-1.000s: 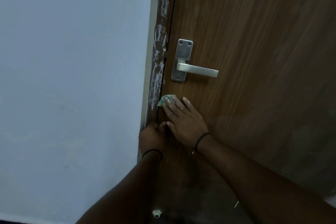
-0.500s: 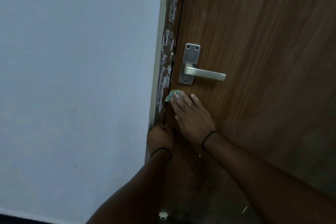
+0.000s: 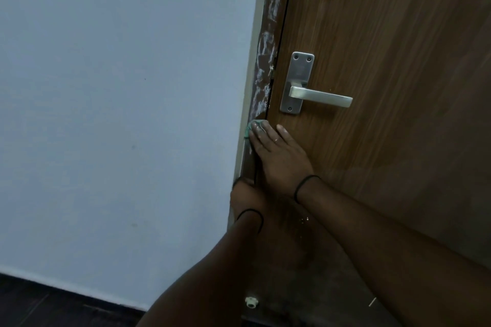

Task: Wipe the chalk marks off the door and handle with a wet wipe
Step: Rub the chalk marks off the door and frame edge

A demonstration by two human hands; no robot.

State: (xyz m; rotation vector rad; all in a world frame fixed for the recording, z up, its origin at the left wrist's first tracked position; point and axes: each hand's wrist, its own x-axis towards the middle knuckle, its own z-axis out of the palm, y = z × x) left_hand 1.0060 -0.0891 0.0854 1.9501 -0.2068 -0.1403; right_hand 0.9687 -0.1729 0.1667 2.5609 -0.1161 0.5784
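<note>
A brown wooden door fills the right of the head view, with a silver lever handle on a metal plate. White chalk marks smear the dark door frame edge left of the handle. My right hand lies flat and presses a green wet wipe against the frame edge just below the chalk and the handle plate. Lower down, my left hand grips the frame edge, its fingers hidden behind it.
A pale blue-grey wall covers the left side. A dark floor runs below the skirting. A small white doorstop sits at the door's foot. Small chalk flecks dot the lower door.
My right hand and the wipe have slid left from the door face onto the frame edge. The left hand keeps its grip on the frame.
</note>
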